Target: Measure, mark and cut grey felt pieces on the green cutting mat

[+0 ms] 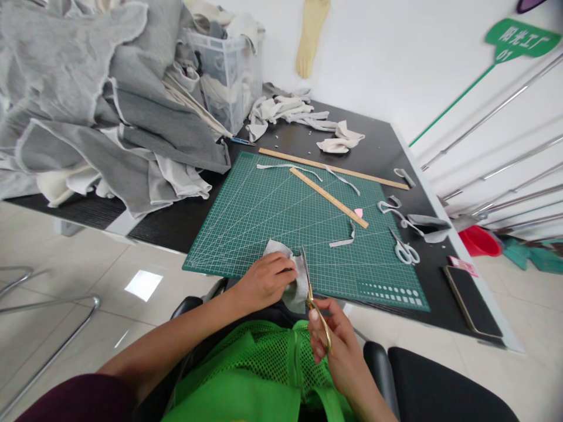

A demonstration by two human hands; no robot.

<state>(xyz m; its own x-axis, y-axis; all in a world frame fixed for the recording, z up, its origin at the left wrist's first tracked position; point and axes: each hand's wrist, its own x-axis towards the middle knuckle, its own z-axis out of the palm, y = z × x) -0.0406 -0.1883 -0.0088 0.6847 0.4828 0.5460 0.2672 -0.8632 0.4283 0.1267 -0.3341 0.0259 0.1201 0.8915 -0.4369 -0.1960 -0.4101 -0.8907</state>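
Note:
My left hand (266, 280) pinches a small grey fabric piece (295, 281) at the near edge of the green cutting mat (264, 217). My right hand (336, 346) is closed round the gold handles of a pair of scissors (313, 299), and the blades point up into the fabric piece. A green mesh garment (255, 375) lies over my lap below both hands.
Two wooden rulers (328, 196) and thin fabric strips lie across the mat. White-handled scissors (404, 251) and a phone (472, 299) sit to the right. A heap of grey cloth (109, 99) and a plastic bin (229, 70) fill the table's left. Metal rods lean at the right.

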